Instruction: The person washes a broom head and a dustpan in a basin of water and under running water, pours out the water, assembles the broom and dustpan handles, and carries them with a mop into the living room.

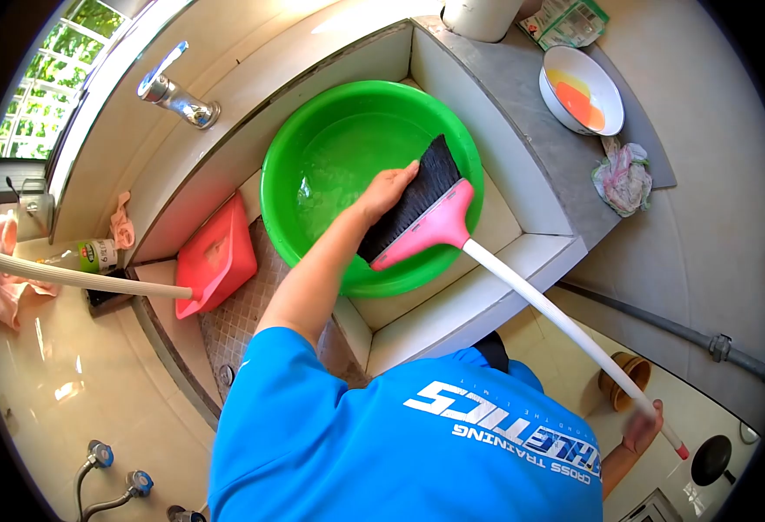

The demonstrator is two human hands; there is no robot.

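Observation:
A broom with black bristles, a pink head [439, 228] and a white handle [539, 300] lies diagonally over a green basin [271, 196] of water. My left hand [387, 191] is closed at the black bristles [417, 187] above the basin, its fingertips partly hidden. Far down at the right, my right hand [642, 426] grips the handle near its red end; it is slightly blurred. The basin sits inside a tiled sink [496, 209].
A pink dustpan [221, 257] leans left of the basin. A chrome faucet [178, 100] rises behind it. On the right ledge are a white bowl [604, 83] and a crumpled plastic bag [624, 181]. A brown bucket [626, 380] stands below, near a grey pipe [661, 326].

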